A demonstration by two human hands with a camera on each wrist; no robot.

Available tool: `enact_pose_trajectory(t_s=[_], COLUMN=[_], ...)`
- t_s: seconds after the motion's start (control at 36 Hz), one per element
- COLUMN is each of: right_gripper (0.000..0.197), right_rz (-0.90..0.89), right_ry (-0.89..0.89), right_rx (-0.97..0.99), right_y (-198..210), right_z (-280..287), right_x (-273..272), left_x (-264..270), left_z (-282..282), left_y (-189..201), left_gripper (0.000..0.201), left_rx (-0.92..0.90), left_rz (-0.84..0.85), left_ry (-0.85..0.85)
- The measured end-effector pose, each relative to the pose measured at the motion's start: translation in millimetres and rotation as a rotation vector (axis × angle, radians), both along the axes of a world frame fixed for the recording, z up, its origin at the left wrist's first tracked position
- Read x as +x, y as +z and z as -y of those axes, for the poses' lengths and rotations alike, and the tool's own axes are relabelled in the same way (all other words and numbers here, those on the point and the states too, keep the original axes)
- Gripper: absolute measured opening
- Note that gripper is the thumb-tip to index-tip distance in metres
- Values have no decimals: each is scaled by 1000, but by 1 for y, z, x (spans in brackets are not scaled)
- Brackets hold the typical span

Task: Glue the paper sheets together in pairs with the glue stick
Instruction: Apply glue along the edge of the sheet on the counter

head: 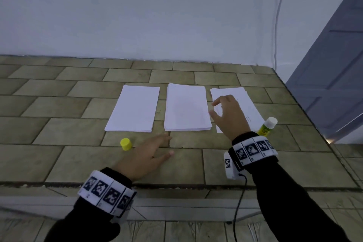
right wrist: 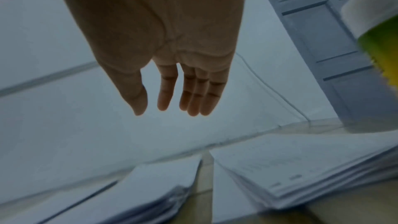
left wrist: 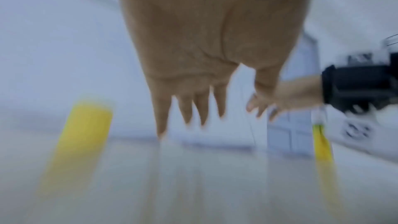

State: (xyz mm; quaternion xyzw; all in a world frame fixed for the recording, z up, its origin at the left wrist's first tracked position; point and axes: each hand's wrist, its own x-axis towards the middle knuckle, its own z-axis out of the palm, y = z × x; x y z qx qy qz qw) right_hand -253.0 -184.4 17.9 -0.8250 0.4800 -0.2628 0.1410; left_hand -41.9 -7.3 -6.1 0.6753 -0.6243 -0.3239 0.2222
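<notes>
Progress, judged from the head view, is partial: three stacks lie side by side on the tiled table [head: 59, 116], namely left stack [head: 133, 109], middle stack [head: 186, 108] and right stack [head: 249, 102], with the uncapped glue stick [head: 267, 126] standing by the right stack and its yellow cap [head: 126, 144] well apart, though which sheets are already paired cannot be told. Left wrist view, blurred, shows the left hand [left wrist: 193, 54] empty with fingers straight, beside the cap. Right wrist view shows the right hand [right wrist: 163, 43] empty, fingers relaxed, above the gap between middle and right stacks, with nothing obstructing.

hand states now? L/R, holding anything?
Left hand: open, fingers straight, holding nothing, near the yellow cap.
Right hand: open, fingers relaxed, holding nothing, above the right paper stack.
</notes>
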Motion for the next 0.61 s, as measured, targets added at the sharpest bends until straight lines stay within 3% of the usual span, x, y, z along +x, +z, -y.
enact_pose_trajectory(t_s=[0.03, 0.08, 0.19, 0.28, 0.36, 0.5, 0.61], right_gripper=[21, 19, 27, 43, 65, 97, 77], right_rz=[11, 2, -21, 34, 166, 325, 278], right_ry=[3, -4, -150, -277, -368, -473, -515], right_rx=[-59, -190, -370, -367, -235, 203, 295], right_y=[3, 8, 12, 10, 7, -7, -16], right_z=[-3, -7, -9, -8, -7, -1, -5], right_x=[-5, -16, -40, -59, -75, -95, -100], left_x=[1, 6, 36, 63, 80, 91, 91], left_z=[1, 5, 31, 55, 75, 89, 90], left_y=[13, 33, 43, 25, 2, -23, -29], left_gripper=[61, 48, 54, 63, 71, 78, 73], left_rx=[4, -45, -124, 8, 154, 263, 251], left_rz=[-28, -23, 246, 468, 561, 638, 655], left_ry=[16, 75, 197, 301, 341, 342, 324])
